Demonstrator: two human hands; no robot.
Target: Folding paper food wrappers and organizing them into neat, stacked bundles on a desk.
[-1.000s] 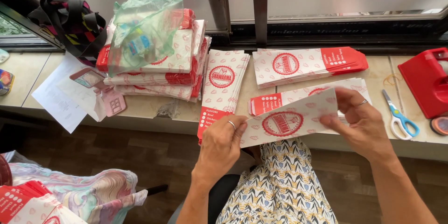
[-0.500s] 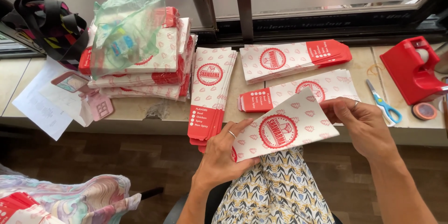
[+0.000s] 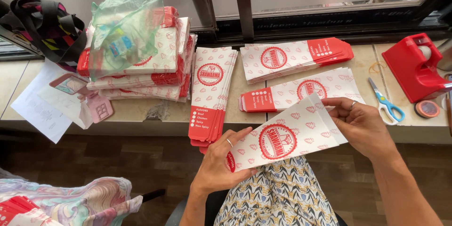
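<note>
Holding a flat red-and-white paper sleeve point(image 3: 287, 139) at the centre of the frame, above the lap, we have it slanting from lower left up to upper right. Our left hand point(image 3: 221, 162) grips the lower red end, thumb on top and fingers curled beneath, pinching the paper. Our right hand point(image 3: 365, 125) takes the upper white end, fingertips pressed together along the edge, thumb hidden behind the sleeve. Just beyond it on the ledge point(image 3: 141, 113) lie three flat piles of the same sleeves: one upright pile point(image 3: 213, 92) at centre, two lying crosswise point(image 3: 294, 57) and point(image 3: 301, 92) to its right. A taller stack under a green plastic bag point(image 3: 127, 28) sits at upper left; scissors point(image 3: 386, 103) and a red tape dispenser point(image 3: 414, 68) stand at the right edge. To handle the sleeve well, we judge it best to keep both ends taut and level, squaring the edges before pressing, so the thin paper neither creases nor slips.
</note>
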